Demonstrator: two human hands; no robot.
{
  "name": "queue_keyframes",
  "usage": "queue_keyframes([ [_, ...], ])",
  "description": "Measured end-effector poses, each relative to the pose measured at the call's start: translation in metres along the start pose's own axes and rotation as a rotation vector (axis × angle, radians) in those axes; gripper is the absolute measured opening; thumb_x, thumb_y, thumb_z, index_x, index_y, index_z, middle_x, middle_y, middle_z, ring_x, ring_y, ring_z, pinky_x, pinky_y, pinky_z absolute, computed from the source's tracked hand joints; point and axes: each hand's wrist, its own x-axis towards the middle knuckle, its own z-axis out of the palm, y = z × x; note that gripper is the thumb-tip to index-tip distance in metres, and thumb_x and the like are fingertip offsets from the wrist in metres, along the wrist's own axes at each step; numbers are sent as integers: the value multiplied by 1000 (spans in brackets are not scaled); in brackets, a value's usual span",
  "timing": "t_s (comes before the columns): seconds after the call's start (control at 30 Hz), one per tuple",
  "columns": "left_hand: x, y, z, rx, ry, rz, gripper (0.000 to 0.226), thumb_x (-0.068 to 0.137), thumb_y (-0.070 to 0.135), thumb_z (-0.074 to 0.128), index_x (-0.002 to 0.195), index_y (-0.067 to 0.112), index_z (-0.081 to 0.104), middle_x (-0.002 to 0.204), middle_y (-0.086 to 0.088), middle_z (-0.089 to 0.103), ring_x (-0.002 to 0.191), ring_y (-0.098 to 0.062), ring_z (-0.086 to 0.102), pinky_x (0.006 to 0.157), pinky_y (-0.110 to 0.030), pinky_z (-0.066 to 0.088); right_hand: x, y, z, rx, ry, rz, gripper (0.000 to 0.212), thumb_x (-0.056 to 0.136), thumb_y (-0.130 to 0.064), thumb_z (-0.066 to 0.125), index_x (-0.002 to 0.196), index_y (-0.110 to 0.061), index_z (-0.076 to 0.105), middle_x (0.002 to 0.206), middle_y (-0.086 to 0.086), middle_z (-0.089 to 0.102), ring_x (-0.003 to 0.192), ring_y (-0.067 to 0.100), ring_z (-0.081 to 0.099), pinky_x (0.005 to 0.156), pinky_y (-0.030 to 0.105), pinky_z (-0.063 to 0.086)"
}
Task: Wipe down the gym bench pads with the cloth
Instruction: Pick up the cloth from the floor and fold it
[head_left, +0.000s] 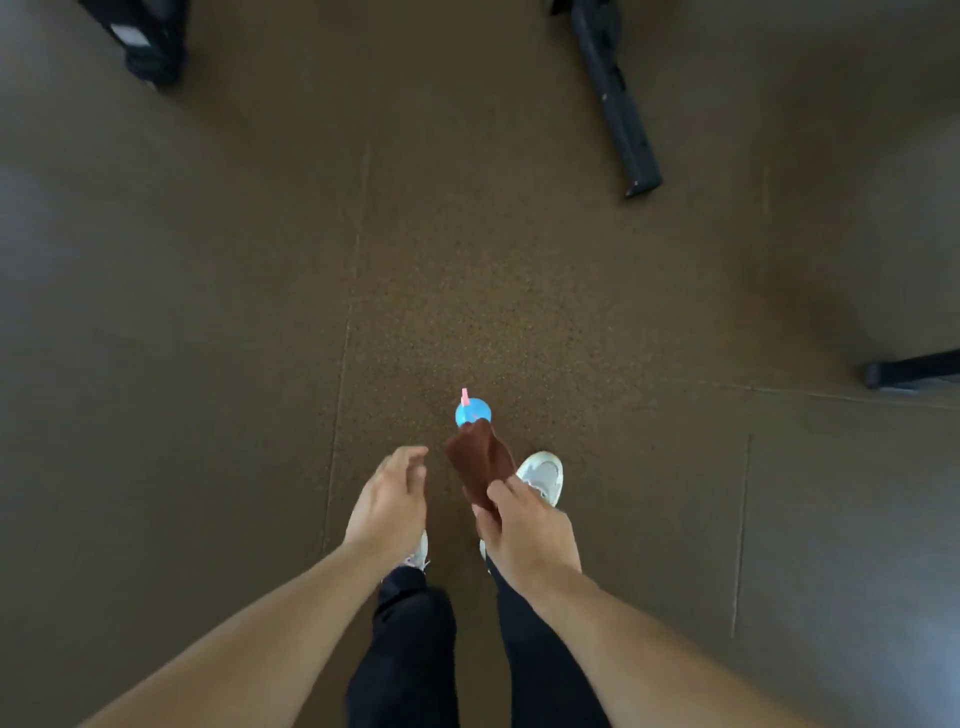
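Observation:
My right hand (524, 525) grips a brown cloth (480, 465) that hangs out forward from my fingers. Just beyond the cloth's far end shows a blue spray bottle (474, 411) with a pink nozzle; the cloth covers its near side, and I cannot tell whether it stands on the floor or is held. My left hand (389, 499) hovers beside the cloth with loosely curved fingers and holds nothing. No bench pad is in view.
Brown speckled rubber floor (467, 260) fills the view. A black equipment leg (615, 98) lies at the top right, another black foot (909, 370) at the right edge, dark gear (145, 36) at the top left. My white shoes (543, 475) are below.

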Motion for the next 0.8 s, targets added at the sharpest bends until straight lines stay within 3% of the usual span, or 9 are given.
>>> queue_keyframes([
  [0.1, -59, 45, -32, -19, -48, 58, 46, 100, 57, 43, 127, 24, 60, 123, 7, 62, 115, -12, 58, 93, -29, 44, -82, -21, -26, -35, 229, -92, 14, 94, -38, 65, 90, -26, 60, 85, -11, 58, 73, 12, 62, 59, 27, 48],
  [0.2, -99, 57, -45, 311, -199, 207, 61, 86, 78, 42, 92, 23, 68, 93, 5, 69, 92, -14, 64, 86, -36, 53, -134, -32, -40, 11, 356, -128, 12, 95, -37, 60, 90, -27, 57, 87, -10, 57, 75, 14, 61, 61, 30, 52],
  [0.27, -129, 62, -50, 498, -206, 417, 52, 92, 67, 47, 88, 20, 69, 94, 4, 64, 98, -16, 58, 92, -37, 49, -170, -36, -49, 53, 426, -87, 16, 97, -38, 53, 95, -25, 60, 92, -8, 60, 81, 16, 61, 67, 32, 55],
  [0.33, -157, 68, -49, 449, -299, 579, 38, 99, 48, 51, 86, 16, 66, 93, 5, 61, 97, -14, 56, 90, -37, 47, -208, -41, -51, 126, 459, 38, 17, 96, -36, 56, 102, -24, 65, 99, -9, 62, 91, 16, 59, 75, 33, 54],
  [0.43, -204, 82, -36, 302, -449, 642, 27, 101, 34, 54, 79, 20, 61, 82, 8, 63, 78, -6, 59, 80, -34, 48, -258, -50, -52, 734, 328, 389, 17, 93, -32, 71, 109, -26, 70, 107, -14, 70, 105, 11, 63, 94, 30, 52],
  [0.5, -233, 90, -22, 221, -549, 631, 19, 100, 35, 56, 89, 24, 67, 90, 13, 71, 87, -2, 65, 89, -34, 52, -291, -54, -60, 1275, 365, 533, 15, 96, -27, 72, 111, -24, 71, 107, -5, 77, 107, 16, 71, 97, 28, 54],
  [0.57, -259, 100, -6, 154, -632, 648, 30, 95, 44, 57, 107, 21, 71, 104, 10, 76, 103, -7, 69, 101, -40, 51, -326, -51, -70, 1552, 487, 640, 16, 103, -34, 62, 112, -24, 71, 110, -3, 77, 106, 11, 70, 95, 25, 51],
  [0.67, -301, 121, 23, 165, -765, 674, 54, 88, 51, 58, 131, 19, 66, 120, 6, 73, 116, -11, 66, 109, -44, 47, -377, -34, -73, 1850, 611, 692, 41, 104, -56, 47, 117, -26, 73, 110, -8, 79, 110, 10, 69, 96, 28, 47],
  [0.8, -358, 137, 82, 171, -1000, 590, 39, 99, 36, 59, 135, 24, 61, 127, 5, 71, 119, -15, 66, 99, -36, 53, -441, 0, -55, 2192, 638, 601, 81, 96, -78, 33, 130, -17, 74, 131, 11, 71, 129, 28, 63, 116, 45, 38],
])
